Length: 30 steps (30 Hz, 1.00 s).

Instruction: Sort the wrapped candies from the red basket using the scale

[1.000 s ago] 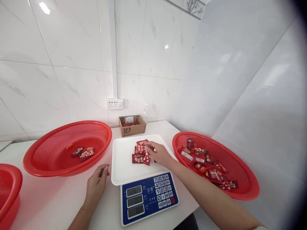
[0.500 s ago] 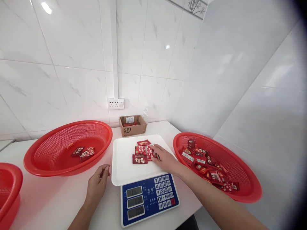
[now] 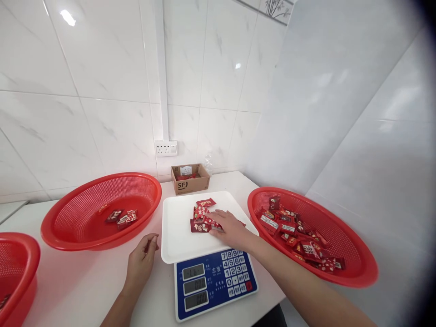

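My right hand [image 3: 231, 229] lies over several red snack packets [image 3: 206, 203] on the white tray [image 3: 177, 240] of a digital scale. Its fingers are stretched out and apart, touching a polka-dot packet [image 3: 211, 220] that leans on the others. A bit of red wrapper shows past the back of the hand; what lies beneath the palm is hidden. My left hand [image 3: 143, 261] rests on the table left of the scale, its fingers curled in and closed, with nothing visible in them. The blue keypad panel [image 3: 216, 284] faces me, and its display [image 3: 193, 271] is lit.
At right, a red basket [image 3: 366, 268] holds many packets. Another red basket [image 3: 68, 240] at left has several in it, and a third basket [image 3: 29, 254] is cut off by the frame edge. Behind the scale stands a small cardboard box [image 3: 192, 185] against the tiled wall.
My right hand has shifted slightly and now covers more of the packets. The polka-dot packet has tilted under its fingers. My left hand stays curled beside the scale.
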Available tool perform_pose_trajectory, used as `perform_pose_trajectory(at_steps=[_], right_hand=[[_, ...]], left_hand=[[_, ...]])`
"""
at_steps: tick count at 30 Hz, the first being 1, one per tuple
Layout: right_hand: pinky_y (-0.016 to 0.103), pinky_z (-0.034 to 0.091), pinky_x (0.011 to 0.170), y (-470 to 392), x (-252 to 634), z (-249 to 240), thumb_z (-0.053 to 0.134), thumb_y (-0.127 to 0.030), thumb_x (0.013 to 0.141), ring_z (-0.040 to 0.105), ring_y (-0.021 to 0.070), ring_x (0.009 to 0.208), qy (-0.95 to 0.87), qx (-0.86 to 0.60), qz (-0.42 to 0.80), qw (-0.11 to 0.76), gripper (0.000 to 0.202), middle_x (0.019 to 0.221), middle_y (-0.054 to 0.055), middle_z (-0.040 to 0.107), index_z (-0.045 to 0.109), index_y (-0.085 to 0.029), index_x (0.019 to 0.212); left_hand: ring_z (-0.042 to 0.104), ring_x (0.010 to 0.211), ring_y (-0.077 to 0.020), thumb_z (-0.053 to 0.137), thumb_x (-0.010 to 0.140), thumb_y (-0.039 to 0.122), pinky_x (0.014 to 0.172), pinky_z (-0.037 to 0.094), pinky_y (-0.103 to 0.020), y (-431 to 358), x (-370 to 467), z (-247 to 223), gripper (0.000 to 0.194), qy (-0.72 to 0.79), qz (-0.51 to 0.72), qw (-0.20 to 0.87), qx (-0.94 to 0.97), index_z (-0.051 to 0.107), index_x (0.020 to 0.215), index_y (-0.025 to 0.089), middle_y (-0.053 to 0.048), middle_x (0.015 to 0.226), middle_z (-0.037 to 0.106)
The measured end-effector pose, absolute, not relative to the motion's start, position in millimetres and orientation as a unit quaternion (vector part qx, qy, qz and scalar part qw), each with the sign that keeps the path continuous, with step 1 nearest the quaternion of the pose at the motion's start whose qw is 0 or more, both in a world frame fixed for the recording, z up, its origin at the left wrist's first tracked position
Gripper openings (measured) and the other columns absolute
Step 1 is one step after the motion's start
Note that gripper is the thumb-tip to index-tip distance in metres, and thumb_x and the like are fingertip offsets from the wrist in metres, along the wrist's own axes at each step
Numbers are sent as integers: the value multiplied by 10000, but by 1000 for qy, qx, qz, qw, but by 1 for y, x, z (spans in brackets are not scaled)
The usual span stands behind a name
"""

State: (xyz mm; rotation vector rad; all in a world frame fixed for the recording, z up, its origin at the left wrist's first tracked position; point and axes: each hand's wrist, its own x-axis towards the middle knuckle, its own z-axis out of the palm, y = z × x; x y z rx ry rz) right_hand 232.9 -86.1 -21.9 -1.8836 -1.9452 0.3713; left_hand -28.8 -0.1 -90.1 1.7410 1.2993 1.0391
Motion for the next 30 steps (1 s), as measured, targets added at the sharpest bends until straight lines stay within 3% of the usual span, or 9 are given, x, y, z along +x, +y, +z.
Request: perform_pose_trajectory(at_steps=[7, 14, 20, 26, 30], right_hand=[[514, 231, 1028, -82, 244, -21, 440, -253, 837, 455, 248, 1180, -673, -708, 80, 200, 443, 1256, 107, 543, 480, -221, 1277], [523, 191, 1046, -69, 227, -15, 475, -310, 836, 265, 268, 1312, -704, -682, 47, 191, 448, 1381, 58, 424, 469, -239, 1278], [449, 249, 1014, -41, 212, -20, 453, -165, 831, 438, 231, 1170, -728, -657, 15, 196, 352, 1223, 81, 561, 555, -213, 1165], [383, 353, 914, -29, 214, -20, 486, -122, 795, 542, 233, 1017, -722, -660, 21, 207, 286, 1067, 109, 630, 613, -169, 1046], [353, 383, 892, -33, 219, -9, 384, -142, 854, 547, 212, 1022, -686, -681, 31, 253, 327, 1078, 102, 628, 567, -162, 1125]], left_hand=[[630, 776, -214, 464, 736, 504, 626, 512, -286, 0, -28, -90, 350, 501, 403, 362, 675, 608, 863, 212, -31, 794, 666], [622, 793, -219, 455, 735, 519, 636, 505, -282, 0, -28, -92, 365, 498, 397, 376, 673, 600, 875, 215, -32, 799, 652], [618, 807, -215, 444, 742, 523, 673, 499, -287, 0, -29, -92, 368, 497, 398, 367, 678, 596, 864, 211, -38, 821, 654], [618, 810, -215, 446, 744, 523, 676, 500, -293, 1, -29, -92, 369, 491, 406, 365, 679, 601, 865, 211, -36, 808, 653], [623, 796, -224, 461, 730, 523, 647, 506, -301, 0, -29, -91, 373, 499, 405, 373, 669, 605, 875, 211, -42, 822, 664]])
